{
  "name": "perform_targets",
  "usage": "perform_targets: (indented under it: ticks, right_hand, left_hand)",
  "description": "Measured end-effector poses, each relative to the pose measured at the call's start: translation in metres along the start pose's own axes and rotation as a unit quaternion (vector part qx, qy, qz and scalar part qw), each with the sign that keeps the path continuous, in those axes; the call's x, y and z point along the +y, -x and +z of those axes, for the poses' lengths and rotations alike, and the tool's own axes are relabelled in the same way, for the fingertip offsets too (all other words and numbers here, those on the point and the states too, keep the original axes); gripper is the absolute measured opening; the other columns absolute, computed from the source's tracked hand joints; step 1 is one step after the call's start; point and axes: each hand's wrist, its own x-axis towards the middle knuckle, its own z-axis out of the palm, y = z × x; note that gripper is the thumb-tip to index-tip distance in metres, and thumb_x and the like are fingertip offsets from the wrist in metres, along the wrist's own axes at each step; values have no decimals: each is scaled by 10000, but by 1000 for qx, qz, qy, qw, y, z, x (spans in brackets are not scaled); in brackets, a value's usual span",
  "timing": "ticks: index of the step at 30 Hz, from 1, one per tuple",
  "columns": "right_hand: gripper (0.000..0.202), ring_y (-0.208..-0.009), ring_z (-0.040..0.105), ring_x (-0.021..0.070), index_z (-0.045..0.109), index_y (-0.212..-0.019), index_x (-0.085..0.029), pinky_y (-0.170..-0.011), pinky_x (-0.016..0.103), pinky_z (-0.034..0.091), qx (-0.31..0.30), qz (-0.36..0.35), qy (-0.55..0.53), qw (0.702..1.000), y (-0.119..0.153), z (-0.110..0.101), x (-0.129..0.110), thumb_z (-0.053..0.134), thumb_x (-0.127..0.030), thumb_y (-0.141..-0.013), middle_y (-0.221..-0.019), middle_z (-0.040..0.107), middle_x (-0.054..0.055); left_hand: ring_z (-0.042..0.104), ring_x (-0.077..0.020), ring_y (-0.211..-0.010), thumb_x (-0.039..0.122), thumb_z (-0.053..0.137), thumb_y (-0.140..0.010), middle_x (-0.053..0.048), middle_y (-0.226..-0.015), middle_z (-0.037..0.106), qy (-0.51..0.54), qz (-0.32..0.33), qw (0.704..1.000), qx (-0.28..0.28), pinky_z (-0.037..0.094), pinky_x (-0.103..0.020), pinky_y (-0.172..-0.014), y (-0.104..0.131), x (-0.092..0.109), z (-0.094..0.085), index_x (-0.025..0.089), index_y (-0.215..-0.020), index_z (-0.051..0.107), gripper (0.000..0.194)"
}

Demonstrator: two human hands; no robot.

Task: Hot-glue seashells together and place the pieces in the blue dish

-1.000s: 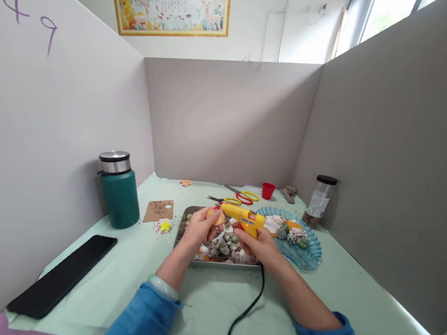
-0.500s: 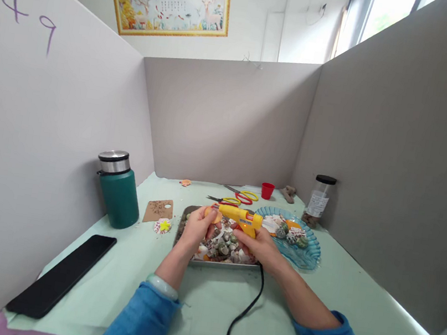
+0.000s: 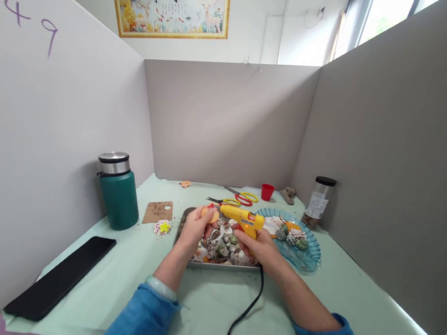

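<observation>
My right hand (image 3: 256, 243) is wrapped round the grip of a yellow glue gun (image 3: 241, 216), whose nozzle points left. A black cord hangs down from it over the table's front. Between the fingers of my left hand (image 3: 196, 229) is a small orange disc-like piece (image 3: 212, 214) with a bit of red at its top; its exact kind is unclear. The nozzle is close to this piece, and I cannot tell whether they touch. Both hands are above a metal tray (image 3: 220, 267) of seashells (image 3: 225, 247), partly hidden by them.
Right of the tray lies a blue scalloped plate (image 3: 310, 259) with shells, near a black-lidded jar (image 3: 317, 204). Behind are scissors (image 3: 248, 197) and a red cup (image 3: 267, 192). To the left are a brown card (image 3: 158, 212), a starred disc (image 3: 163, 228), a green bottle (image 3: 119, 197) and a black slab (image 3: 62, 276).
My left hand and the orange piece have shifted slightly left, and the red bit at its top shows more. The glue gun has moved a little to the right.
</observation>
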Motion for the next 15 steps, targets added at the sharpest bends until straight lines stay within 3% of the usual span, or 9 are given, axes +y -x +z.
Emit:
perform_targets:
  ticks: [9,15]
  right_hand:
    - [371,-428,359,78,645,-950,-163,-407,220,243,-9,6,1,1000,1,0,0,678,-474,-750,-523,456,-53]
    - [362,-426,357,74,645,-942,-162,-411,215,250,-1,7,2,1000,2,1,-4,674,-472,-757,-509,448,-61]
  left_hand:
    - [324,-23,-309,470,639,-731,33,-546,557,18,-11,1000,23,155,-190,-340,1,3,1,166,-738,482,342]
    - [314,-23,-300,472,639,-728,40,-542,543,18,-11,1000,1,143,-194,-339,2,3,2,168,-733,480,344]
